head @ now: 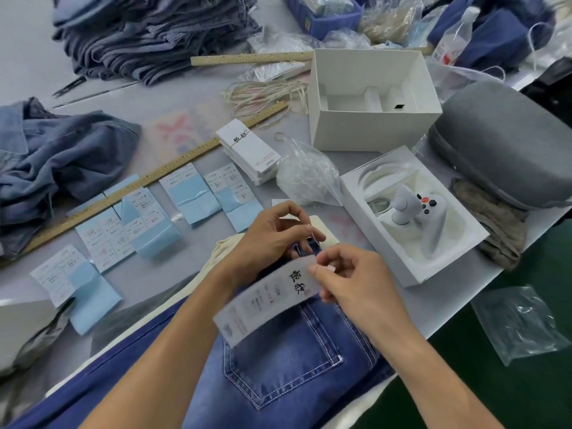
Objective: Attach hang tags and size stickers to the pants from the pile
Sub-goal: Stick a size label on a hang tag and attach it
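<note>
A pair of blue jeans (278, 366) lies in front of me, back pocket up. Across its waistband rests a long white hang tag (266, 300) with black script. My right hand (346, 277) pinches the tag's top end. My left hand (275, 233) is closed at the belt loop (305, 246), fingers pinched on a thin string there. A stack of spare hang tags (247, 150) sits further back. Several blue-backed size sticker sheets (145, 221) lie in a row to the left.
Folded jeans are piled at the back left (148, 32) and crumpled denim lies at the left (55, 162). Two wooden rulers (154, 178), cream strings (266, 94), an open white box (371, 97), a boxed white controller (408, 209) and a grey case (507, 144) crowd the table.
</note>
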{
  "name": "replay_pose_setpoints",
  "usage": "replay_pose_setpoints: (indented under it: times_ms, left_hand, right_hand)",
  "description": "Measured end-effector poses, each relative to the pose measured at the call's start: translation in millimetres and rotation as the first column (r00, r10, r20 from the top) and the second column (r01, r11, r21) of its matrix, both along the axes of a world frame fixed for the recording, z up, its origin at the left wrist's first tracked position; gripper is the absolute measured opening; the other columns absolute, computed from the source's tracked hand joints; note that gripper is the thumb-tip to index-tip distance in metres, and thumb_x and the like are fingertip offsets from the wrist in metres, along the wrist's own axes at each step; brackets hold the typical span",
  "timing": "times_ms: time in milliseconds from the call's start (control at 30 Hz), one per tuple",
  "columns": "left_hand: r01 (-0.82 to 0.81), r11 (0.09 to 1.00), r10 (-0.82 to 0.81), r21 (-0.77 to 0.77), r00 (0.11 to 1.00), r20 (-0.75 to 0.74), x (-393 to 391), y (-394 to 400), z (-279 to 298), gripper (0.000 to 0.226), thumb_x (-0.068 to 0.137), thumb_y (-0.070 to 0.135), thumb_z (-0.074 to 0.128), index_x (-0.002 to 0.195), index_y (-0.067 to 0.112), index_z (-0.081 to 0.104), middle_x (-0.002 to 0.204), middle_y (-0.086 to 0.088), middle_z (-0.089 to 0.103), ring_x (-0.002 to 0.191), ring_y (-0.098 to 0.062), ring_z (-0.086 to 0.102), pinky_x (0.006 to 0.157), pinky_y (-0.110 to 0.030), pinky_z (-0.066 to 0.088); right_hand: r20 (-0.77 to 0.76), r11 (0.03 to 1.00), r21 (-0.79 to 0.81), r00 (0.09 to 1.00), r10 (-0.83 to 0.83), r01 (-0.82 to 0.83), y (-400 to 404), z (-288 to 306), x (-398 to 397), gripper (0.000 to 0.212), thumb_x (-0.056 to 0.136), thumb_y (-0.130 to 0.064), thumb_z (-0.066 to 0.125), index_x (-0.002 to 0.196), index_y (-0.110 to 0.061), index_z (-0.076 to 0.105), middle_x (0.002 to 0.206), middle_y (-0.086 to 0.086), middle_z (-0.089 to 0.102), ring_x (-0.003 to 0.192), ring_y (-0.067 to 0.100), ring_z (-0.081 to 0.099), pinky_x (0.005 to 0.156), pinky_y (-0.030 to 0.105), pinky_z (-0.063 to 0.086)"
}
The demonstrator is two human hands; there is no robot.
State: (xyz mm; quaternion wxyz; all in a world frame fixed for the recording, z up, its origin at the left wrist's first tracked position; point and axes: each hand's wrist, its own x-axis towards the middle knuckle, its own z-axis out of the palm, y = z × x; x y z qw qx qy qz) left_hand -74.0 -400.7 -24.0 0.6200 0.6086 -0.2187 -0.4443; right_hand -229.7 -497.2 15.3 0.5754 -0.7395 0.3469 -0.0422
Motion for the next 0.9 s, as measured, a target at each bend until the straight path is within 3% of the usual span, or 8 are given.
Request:
replay_pose_setpoints:
  times_ms: [133, 267, 367, 433, 500, 600, 767, 900]
  left_hand:
    - [0.180, 0.982, -0.182, 0.049, 0.982, 0.040, 20, -1, 5, 0.010, 0.101, 0.009, 0.061, 0.102, 0.002, 0.054, 0.104, -0.016, 0.077, 0.074, -0.021, 0.066, 0.066, -0.028, 0.057]
    - [0.319, 0.935, -0.343, 0.155, 0.925, 0.166, 38, -6, 18, 0.016, 0.100, 0.011, 0.064, 0.105, 0.000, 0.053, 0.101, -0.011, 0.078, 0.081, -0.028, 0.072, 0.072, -0.034, 0.060]
    - [0.454, 0.825, -0.552, 0.336, 0.774, 0.309, 54, -15, 37, 0.011, 0.098, 0.013, 0.068, 0.102, 0.008, 0.058, 0.100, -0.003, 0.079, 0.088, -0.020, 0.075, 0.074, -0.030, 0.061]
    - [0.458, 0.739, -0.666, 0.494, 0.602, 0.440, 59, -23, 49, 0.008, 0.096, 0.019, 0.070, 0.097, 0.020, 0.063, 0.100, 0.007, 0.077, 0.091, -0.009, 0.073, 0.076, -0.025, 0.058]
    - [0.433, 0.706, -0.704, 0.561, 0.510, 0.494, 60, -28, 54, 0.009, 0.096, 0.019, 0.071, 0.096, 0.024, 0.064, 0.100, 0.012, 0.074, 0.091, -0.002, 0.070, 0.082, -0.026, 0.057]
    - [0.366, 0.789, -0.609, 0.493, 0.572, 0.549, 56, -26, 52, 0.011, 0.096, 0.014, 0.069, 0.096, 0.023, 0.063, 0.095, 0.015, 0.071, 0.084, 0.007, 0.068, 0.077, -0.017, 0.054]
    - [0.212, 0.965, -0.256, 0.153, 0.880, 0.401, 23, -9, 22, 0.007, 0.094, 0.006, 0.070, 0.096, 0.006, 0.063, 0.090, -0.003, 0.079, 0.084, -0.014, 0.074, 0.071, -0.020, 0.053]
    - [0.059, 0.998, -0.045, -0.031, 0.939, 0.341, 1, 3, 2, 0.007, 0.089, 0.004, 0.073, 0.089, 0.006, 0.067, 0.098, -0.001, 0.079, 0.093, -0.018, 0.074, 0.078, -0.026, 0.055]
  right_hand:
    - [-0.096, 0.946, -0.311, 0.993, 0.062, -0.089, -9, -11, 12, 0.009, 0.089, -0.029, 0.076, 0.080, -0.030, 0.075, 0.064, -0.015, 0.066, 0.060, -0.005, 0.061, 0.053, 0.012, 0.044]
    - [-0.092, 0.912, -0.381, 0.988, 0.127, -0.152, -9, -11, 7, 0.013, 0.093, -0.025, 0.071, 0.101, -0.032, 0.078, 0.072, -0.022, 0.064, 0.066, -0.013, 0.057, 0.058, 0.005, 0.041]
    - [-0.111, 0.846, -0.499, 0.982, 0.153, -0.188, -8, -9, 1, 0.017, 0.094, -0.029, 0.069, 0.108, -0.038, 0.069, 0.074, -0.022, 0.063, 0.068, -0.001, 0.060, 0.060, 0.011, 0.045]
    - [-0.147, 0.799, -0.556, 0.973, 0.177, -0.229, -5, -9, 1, 0.016, 0.095, -0.032, 0.068, 0.109, -0.038, 0.064, 0.080, -0.017, 0.068, 0.071, 0.007, 0.063, 0.064, 0.021, 0.048]
    - [-0.162, 0.788, -0.567, 0.971, 0.178, -0.240, -1, -10, 4, 0.008, 0.095, -0.035, 0.067, 0.103, -0.035, 0.067, 0.087, -0.013, 0.072, 0.077, 0.012, 0.065, 0.069, 0.030, 0.051]
    - [-0.122, 0.843, -0.504, 0.982, 0.143, -0.185, 4, -12, 10, 0.005, 0.093, -0.035, 0.070, 0.096, -0.032, 0.069, 0.082, -0.014, 0.071, 0.076, 0.010, 0.065, 0.071, 0.031, 0.053]
    - [0.049, 0.959, -0.278, 0.997, 0.061, -0.045, -5, -15, 7, 0.008, 0.087, -0.025, 0.079, 0.079, -0.027, 0.077, 0.070, -0.016, 0.071, 0.067, 0.001, 0.064, 0.062, 0.014, 0.046]
    - [0.126, 0.999, -0.022, 0.991, 0.046, -0.043, -16, -17, 0, 0.025, 0.092, -0.014, 0.073, 0.091, -0.038, 0.080, 0.071, -0.010, 0.072, 0.064, 0.004, 0.063, 0.062, 0.013, 0.050]
